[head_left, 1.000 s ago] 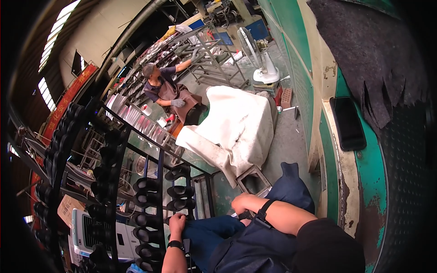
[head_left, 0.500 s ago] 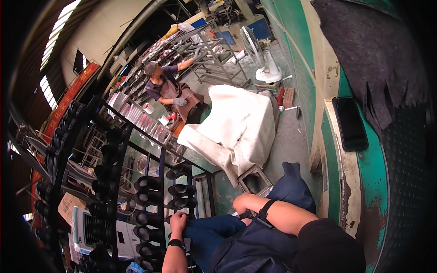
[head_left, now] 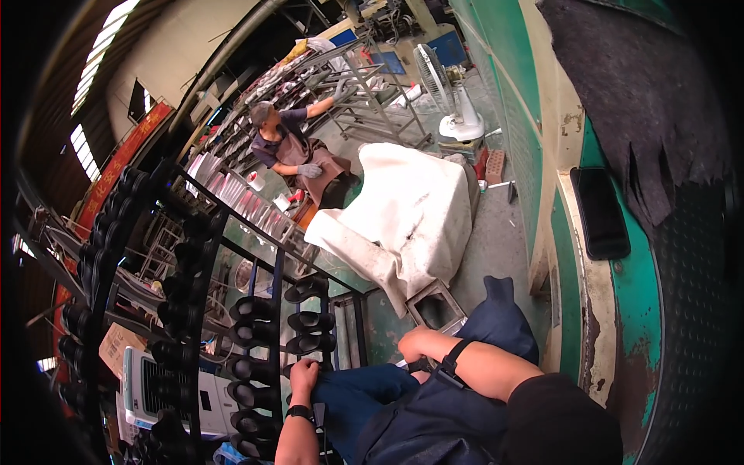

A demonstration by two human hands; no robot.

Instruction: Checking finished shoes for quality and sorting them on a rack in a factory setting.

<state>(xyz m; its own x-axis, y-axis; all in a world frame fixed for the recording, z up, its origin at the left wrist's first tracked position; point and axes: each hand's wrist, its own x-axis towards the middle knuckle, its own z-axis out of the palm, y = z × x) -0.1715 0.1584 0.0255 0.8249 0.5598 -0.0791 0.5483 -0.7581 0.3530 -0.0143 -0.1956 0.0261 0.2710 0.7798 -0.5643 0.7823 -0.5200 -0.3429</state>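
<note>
My left hand rests against my left knee with its fingers curled. It is close beside a dark metal rack that carries rows of black shoes. Whether those fingers hold anything is hidden. Between my knees, my right hand is bent downward with the fingers folded in. A small dark object shows under it, too covered to name. Each wrist wears a black strap. Dark blue cloth covers my lap and legs.
Ahead lies a white cloth over a bulky shape, by a metal frame. A seated co-worker in an apron and gloves reaches toward a metal rack. A white fan stands beyond. At right, a phone lies on a green machine.
The surroundings have shifted very slightly in the picture. Both my hands keep their places, and the co-worker's pose is nearly the same.
</note>
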